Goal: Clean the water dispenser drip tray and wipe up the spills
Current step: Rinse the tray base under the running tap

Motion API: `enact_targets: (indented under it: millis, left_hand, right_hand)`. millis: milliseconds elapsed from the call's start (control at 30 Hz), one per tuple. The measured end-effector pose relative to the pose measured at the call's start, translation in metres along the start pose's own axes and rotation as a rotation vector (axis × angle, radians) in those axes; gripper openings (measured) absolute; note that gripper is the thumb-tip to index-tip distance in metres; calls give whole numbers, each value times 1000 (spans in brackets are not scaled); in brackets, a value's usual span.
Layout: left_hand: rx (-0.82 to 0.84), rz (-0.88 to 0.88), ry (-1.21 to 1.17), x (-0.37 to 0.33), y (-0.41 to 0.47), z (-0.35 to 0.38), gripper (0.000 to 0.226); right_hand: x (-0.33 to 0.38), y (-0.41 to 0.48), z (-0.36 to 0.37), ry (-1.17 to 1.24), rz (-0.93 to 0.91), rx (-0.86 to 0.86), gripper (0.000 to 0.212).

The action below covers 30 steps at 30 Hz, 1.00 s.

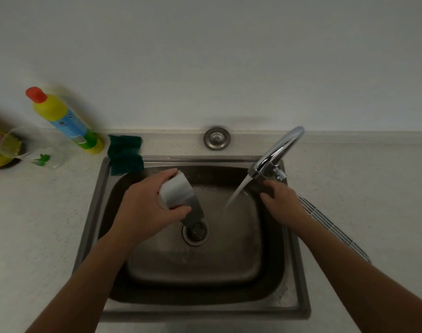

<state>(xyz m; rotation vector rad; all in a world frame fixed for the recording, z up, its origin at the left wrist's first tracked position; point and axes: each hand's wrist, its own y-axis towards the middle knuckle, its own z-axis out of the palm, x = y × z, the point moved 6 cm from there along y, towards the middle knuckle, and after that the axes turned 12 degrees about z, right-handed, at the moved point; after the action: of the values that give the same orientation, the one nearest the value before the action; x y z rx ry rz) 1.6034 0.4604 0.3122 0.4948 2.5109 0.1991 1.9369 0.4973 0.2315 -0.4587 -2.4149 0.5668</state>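
My left hand [142, 203] gripped the white drip tray [178, 193] around its end, tilted over the sink [291, 272], just above the drain [195, 230]. My right hand [283, 200] hung empty beside the tap [274, 155], fingers loosely curled, near its base. Water ran in a slanted stream [237, 191] to the basin floor, clear of the tray. I judged that swinging the tray under that stream too steeply would throw spray onto the tabletop [37, 224], and wet fingers could let it slip and knock the steel. The basin held only a thin film of water. The slotted grille [335, 230] lay on the right rim; a clear cup [40, 150] lay tipped over by the yellow bottle [66, 121].
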Motion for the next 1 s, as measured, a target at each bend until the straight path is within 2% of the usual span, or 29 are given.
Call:
enact_targets:
  millis: [100,233,400,467,567,633,733,800,900,1000]
  left_hand:
    - [-32,-56,-71,5,-13,-1,86]
    - [74,-126,-68,7,-38,24,83]
    - [-71,-201,-83,25,-52,3,83]
    - [-25,-223,-87,23,-59,14,84]
    - [96,-229,-53,23,-72,40,83]
    - [94,-253,-57,29,-76,42,83]
    - [97,-280,-78,34,-79,41,83]
    - [122,-278,-61,30,-82,42,82]
    - [119,-254,-20,19,-87,39,78]
    - [73,-245,12,8,-92,28,73]
  right_hand:
    - [-3,9,0,-30,-3,-24,29]
    - [-6,17,-9,-6,5,-108,27]
    - [-11,35,-28,124,96,-190,27]
    - [-13,38,-27,116,107,-201,26]
    - [-12,36,-25,98,62,-196,28]
    - [-13,34,-24,39,5,-139,31]
    - [-25,23,-27,-118,-80,-103,20]
    - [-39,15,-29,-233,-105,-134,31]
    - [-72,6,-28,-440,19,-126,61]
    - [-90,2,-24,-512,66,-76,64]
